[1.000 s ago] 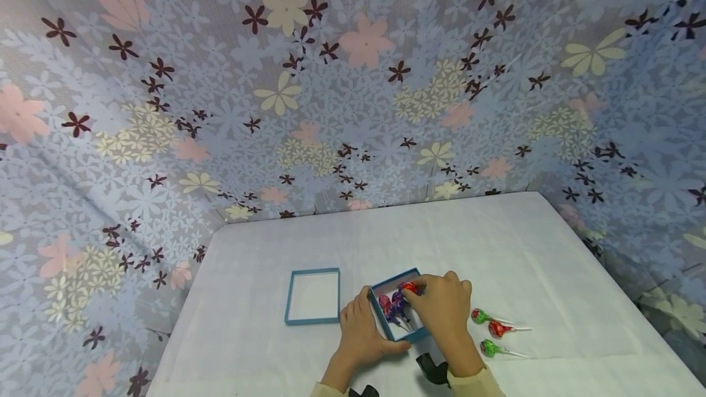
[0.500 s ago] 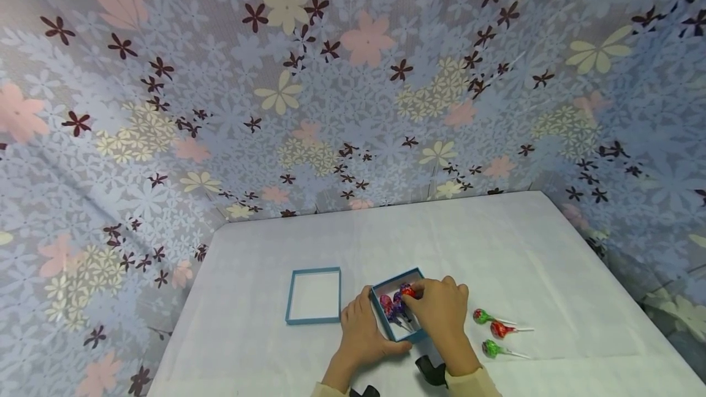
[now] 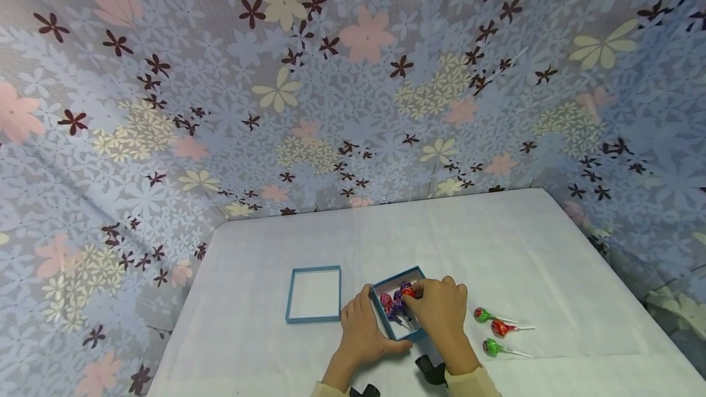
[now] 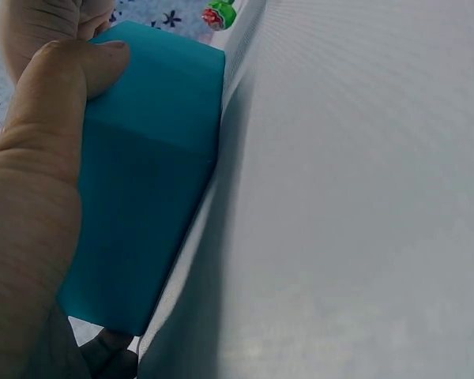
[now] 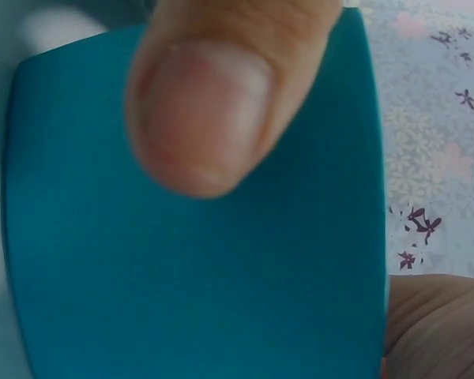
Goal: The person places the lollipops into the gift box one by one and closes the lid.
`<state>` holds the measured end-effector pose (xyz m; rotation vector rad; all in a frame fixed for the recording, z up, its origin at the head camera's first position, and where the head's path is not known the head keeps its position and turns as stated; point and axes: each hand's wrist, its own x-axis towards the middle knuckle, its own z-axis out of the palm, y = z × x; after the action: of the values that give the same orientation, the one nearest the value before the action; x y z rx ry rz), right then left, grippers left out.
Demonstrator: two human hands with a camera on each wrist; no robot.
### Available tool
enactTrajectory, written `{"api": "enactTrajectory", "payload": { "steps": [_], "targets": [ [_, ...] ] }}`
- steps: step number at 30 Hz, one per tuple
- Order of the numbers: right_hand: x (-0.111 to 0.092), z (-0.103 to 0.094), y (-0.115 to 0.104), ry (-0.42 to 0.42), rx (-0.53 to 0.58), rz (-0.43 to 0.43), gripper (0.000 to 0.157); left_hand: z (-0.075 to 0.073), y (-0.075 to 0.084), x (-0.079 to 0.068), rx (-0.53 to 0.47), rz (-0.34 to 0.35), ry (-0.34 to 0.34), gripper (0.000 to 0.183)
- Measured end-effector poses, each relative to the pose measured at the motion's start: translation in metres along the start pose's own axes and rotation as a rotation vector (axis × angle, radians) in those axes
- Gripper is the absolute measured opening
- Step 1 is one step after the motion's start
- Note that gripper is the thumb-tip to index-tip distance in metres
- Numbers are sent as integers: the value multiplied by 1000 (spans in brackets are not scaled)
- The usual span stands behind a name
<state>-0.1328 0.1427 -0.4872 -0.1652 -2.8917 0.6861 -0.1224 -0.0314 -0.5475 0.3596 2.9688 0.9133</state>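
In the head view a small blue box [image 3: 396, 277] with a white inside stands tilted to the table's edges, several wrapped lollipops in it. My left hand [image 3: 361, 326] grips the box, fingers along its left side and thumb on the near side. The left wrist view shows that thumb [image 4: 67, 75] pressed on the blue wall [image 4: 150, 166]. Reaching over the right side, my right hand [image 3: 441, 308] pinches a red lollipop [image 3: 407, 292] inside the box. Pink [image 3: 386, 302] and purple lollipops [image 3: 398, 300] lie beside it. The right hand covers the box's right part.
Left of the box lies a blue-rimmed square lid [image 3: 313, 321], white inside up. To the right are a green and red lollipop [image 3: 482, 315], a red one [image 3: 501, 328] and a green one [image 3: 491, 347], sticks pointing right. A white cloth [image 3: 265, 348] covers the table; floral fabric [image 3: 353, 109] hangs behind.
My right hand has shifted slightly within the box, and the red lollipop sits a little nearer me, with purple wrapping showing behind it. The left hand keeps its grip on the box.
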Motion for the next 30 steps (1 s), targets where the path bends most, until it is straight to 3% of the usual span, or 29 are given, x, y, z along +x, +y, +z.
{"api": "enactTrajectory", "payload": {
  "steps": [30],
  "targets": [
    [0, 5, 3, -28, -74, -35, 15, -1, 2, 1, -9, -12, -25, 141]
  ]
}}
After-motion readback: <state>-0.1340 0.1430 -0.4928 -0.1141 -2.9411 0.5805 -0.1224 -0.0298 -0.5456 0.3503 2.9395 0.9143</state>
